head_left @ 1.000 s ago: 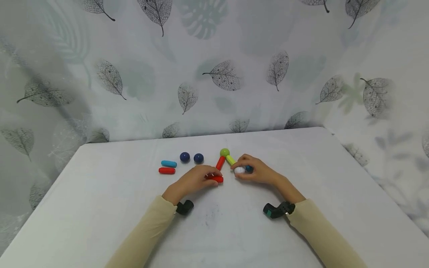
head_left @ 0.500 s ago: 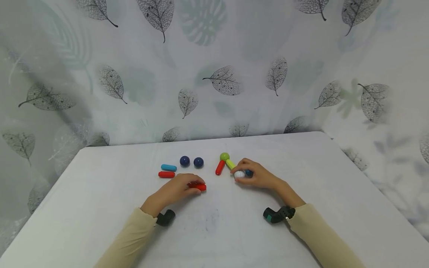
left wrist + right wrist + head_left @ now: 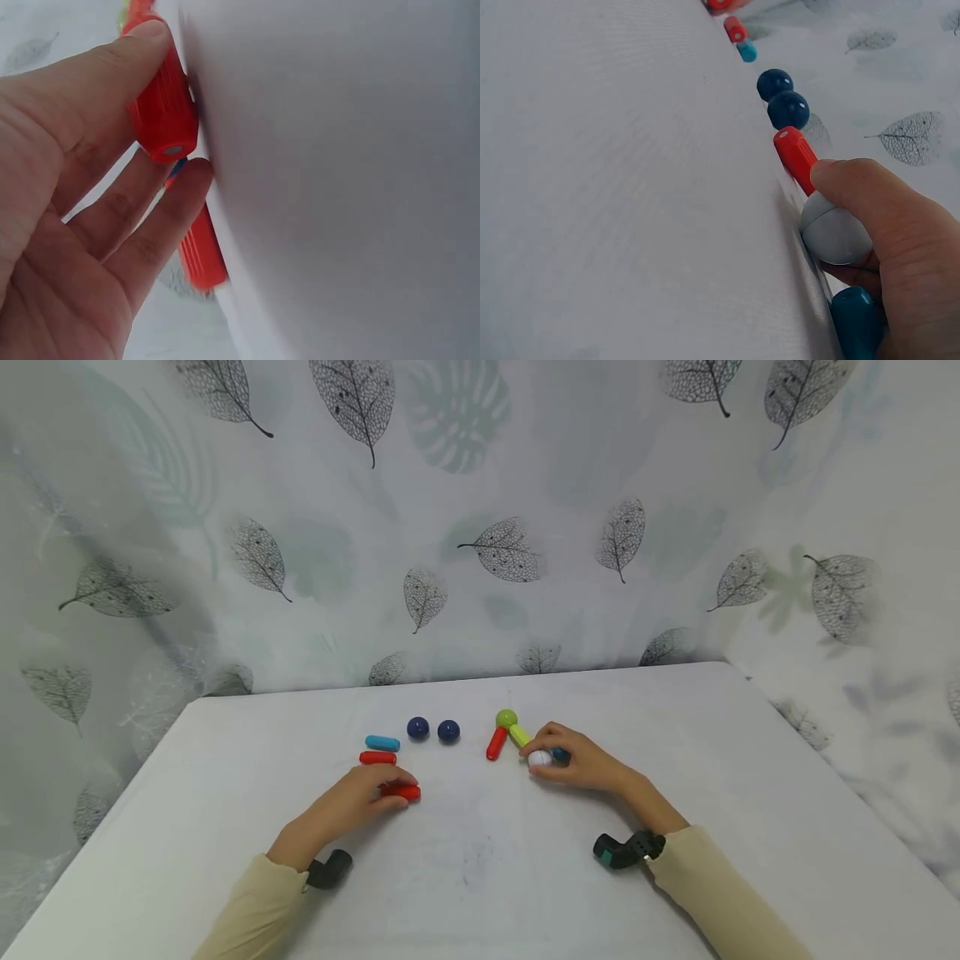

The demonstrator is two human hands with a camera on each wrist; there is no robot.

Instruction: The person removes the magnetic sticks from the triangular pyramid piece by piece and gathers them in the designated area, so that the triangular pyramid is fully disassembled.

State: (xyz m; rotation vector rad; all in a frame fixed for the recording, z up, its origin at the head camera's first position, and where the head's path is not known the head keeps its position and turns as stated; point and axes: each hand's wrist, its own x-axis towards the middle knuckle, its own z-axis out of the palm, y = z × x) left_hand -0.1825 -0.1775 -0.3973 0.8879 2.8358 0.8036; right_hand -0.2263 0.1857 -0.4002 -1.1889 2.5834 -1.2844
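My left hand (image 3: 348, 803) pinches a red magnetic rod (image 3: 166, 112) between thumb and fingers, close over the table. A grey disc shows in that rod's near end in the left wrist view. To the right, my right hand (image 3: 588, 766) grips a white ball (image 3: 834, 231), thumb on one side and fingers on the other. A yellow-green rod (image 3: 521, 737) runs from the white ball to a lime ball (image 3: 507, 718). From the lime ball a second red rod (image 3: 497, 743) slants toward me. Partly under the right hand is a dark teal rod (image 3: 857, 322) beside the white ball.
Just beyond my left hand lie another red rod (image 3: 378, 757) and a light blue rod (image 3: 382, 742). Two dark blue balls, one on the left (image 3: 417, 727) and one on the right (image 3: 448, 731), sit behind. A leaf-printed curtain (image 3: 465, 602) rises behind the white table (image 3: 525, 885).
My left hand has moved left and toward me with its red rod, away from the joined rods and balls. My right hand stays on the white ball.
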